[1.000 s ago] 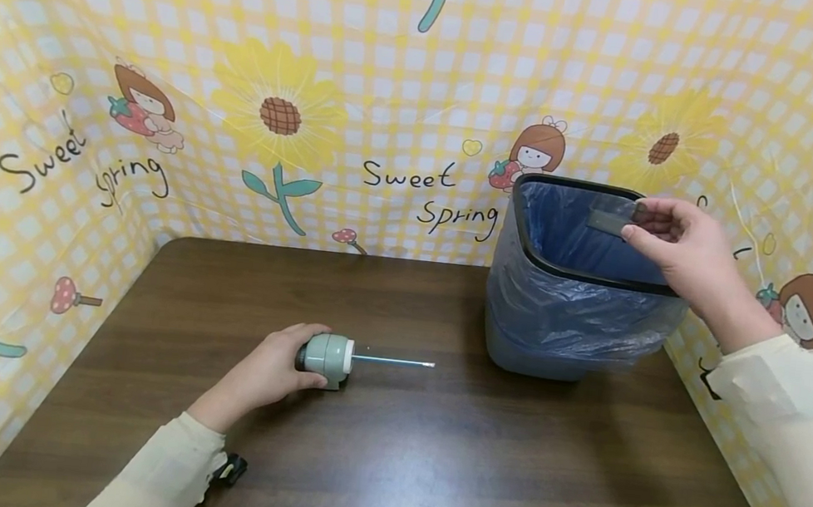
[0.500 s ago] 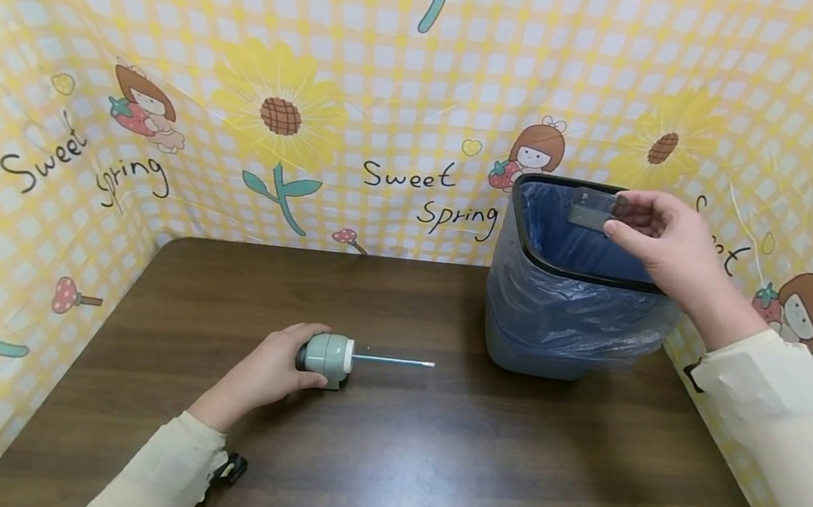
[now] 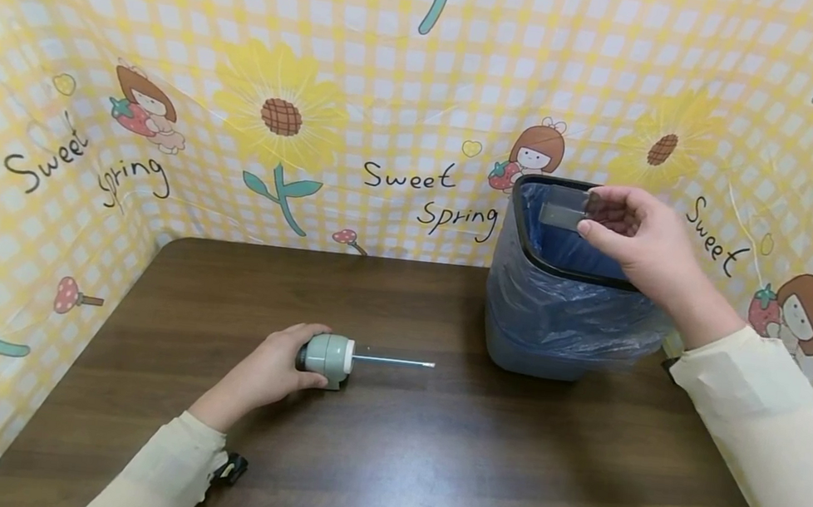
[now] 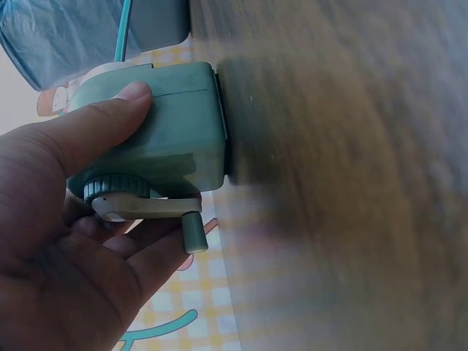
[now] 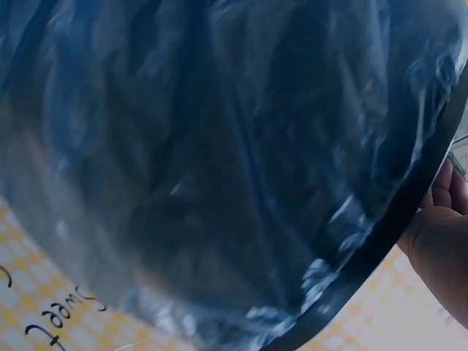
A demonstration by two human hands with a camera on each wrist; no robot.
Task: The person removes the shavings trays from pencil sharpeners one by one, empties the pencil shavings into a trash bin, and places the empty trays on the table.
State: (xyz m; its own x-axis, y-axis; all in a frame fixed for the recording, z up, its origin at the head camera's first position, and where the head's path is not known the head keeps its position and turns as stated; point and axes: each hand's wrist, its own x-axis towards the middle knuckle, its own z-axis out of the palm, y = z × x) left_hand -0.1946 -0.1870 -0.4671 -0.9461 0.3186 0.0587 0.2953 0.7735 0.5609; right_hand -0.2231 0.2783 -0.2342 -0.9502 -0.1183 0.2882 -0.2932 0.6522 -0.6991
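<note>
My left hand (image 3: 276, 368) grips a green hand-crank pencil sharpener (image 3: 329, 359) on the table. A blue pencil (image 3: 394, 361) sticks out of its front, pointing right. In the left wrist view the thumb lies on the sharpener's body (image 4: 183, 117), and the crank (image 4: 157, 208) shows at its back end. My right hand (image 3: 642, 234) pinches a small see-through shavings tray (image 3: 564, 209) by one end, above the mouth of the bin (image 3: 572, 322). Whether the tray holds anything is too unclear to tell. In the right wrist view the right hand (image 5: 439, 234) shows partly, beyond the bin's rim.
The bin is lined with a blue plastic bag (image 5: 219, 168) and has a black rim (image 3: 570, 274). It stands at the back right of the dark wooden table (image 3: 400, 445). A yellow checked cloth (image 3: 409, 95) hangs behind and at both sides.
My right hand has moved left over the bin with the shavings tray, from the right part of its mouth towards the left. The left hand, sharpener and pencil have stayed still.
</note>
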